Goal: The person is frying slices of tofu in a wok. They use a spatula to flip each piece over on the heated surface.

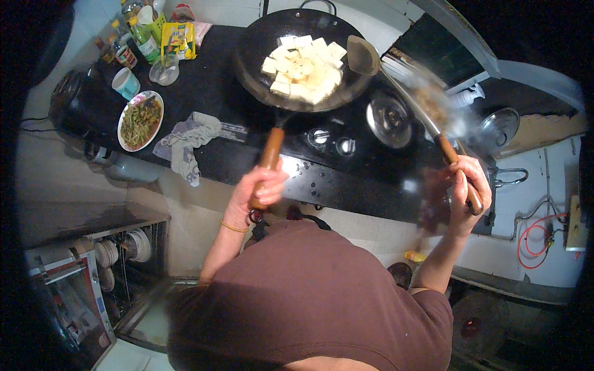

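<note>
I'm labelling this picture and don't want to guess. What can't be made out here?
- Head view: whatever is directly beneath the wok; its body hides it.
- Head view: the wok's bottom under the white cubes; they cover it.
- Head view: part of the wok handle, behind the fingers of the left hand.
- Head view: the brownish patch beside the spatula shaft; blur hides what it is.

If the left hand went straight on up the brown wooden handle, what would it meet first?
Likely the near side of the round black metal wok; the left hand points along the handle toward it, though depth is unclear.
</note>
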A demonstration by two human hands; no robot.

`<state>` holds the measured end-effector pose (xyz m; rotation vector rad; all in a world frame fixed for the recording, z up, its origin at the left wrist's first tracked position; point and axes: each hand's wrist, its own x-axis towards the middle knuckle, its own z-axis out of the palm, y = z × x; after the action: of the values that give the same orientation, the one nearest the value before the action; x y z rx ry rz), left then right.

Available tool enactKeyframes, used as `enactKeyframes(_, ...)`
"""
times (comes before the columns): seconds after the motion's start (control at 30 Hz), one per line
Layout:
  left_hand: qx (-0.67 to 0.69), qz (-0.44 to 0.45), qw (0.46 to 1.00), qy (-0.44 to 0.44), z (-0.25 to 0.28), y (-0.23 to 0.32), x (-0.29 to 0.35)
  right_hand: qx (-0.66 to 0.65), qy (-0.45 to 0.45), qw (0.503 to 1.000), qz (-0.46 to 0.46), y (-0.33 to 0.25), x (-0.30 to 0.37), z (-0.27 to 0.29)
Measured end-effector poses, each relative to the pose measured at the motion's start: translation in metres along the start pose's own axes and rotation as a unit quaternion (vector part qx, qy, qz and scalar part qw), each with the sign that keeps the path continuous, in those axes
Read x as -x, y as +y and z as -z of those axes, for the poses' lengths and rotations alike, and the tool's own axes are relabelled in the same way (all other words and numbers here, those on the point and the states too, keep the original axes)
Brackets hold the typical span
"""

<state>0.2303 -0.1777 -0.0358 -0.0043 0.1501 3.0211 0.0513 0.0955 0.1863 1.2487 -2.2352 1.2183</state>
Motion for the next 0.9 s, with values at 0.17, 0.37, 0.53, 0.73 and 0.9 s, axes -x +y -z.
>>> enactKeyframes(0.17, 0.022, -0.015, 0.999, 0.022, -0.020, -0.015, -0.007, -0.014, 0.002, 1.000, -0.004, 0.002, 0.003, 0.005)
enactKeyframes(0.37, 0.064, -0.015, 0.997, 0.037, -0.056, -0.021, -0.009, 0.004, 0.007, 1.000, 0.029, 0.007, 0.004, 0.014)
enactKeyframes(0.53, 0.102, -0.020, 0.994, 0.044, -0.082, -0.029, -0.007, -0.009, 0.008, 1.000, 0.006, 0.015, 0.008, 0.019)
enactKeyframes(0.73, 0.123, -0.021, 0.989, 0.082, -0.106, -0.033, -0.001, -0.033, 0.015, 0.999, 0.026, 0.023, 0.005, 0.020)
enactKeyframes(0.9, 0.104, -0.029, 0.992, 0.069, -0.107, -0.035, 0.004, -0.055, 0.010, 0.998, 0.014, 0.027, 0.001, 0.023)
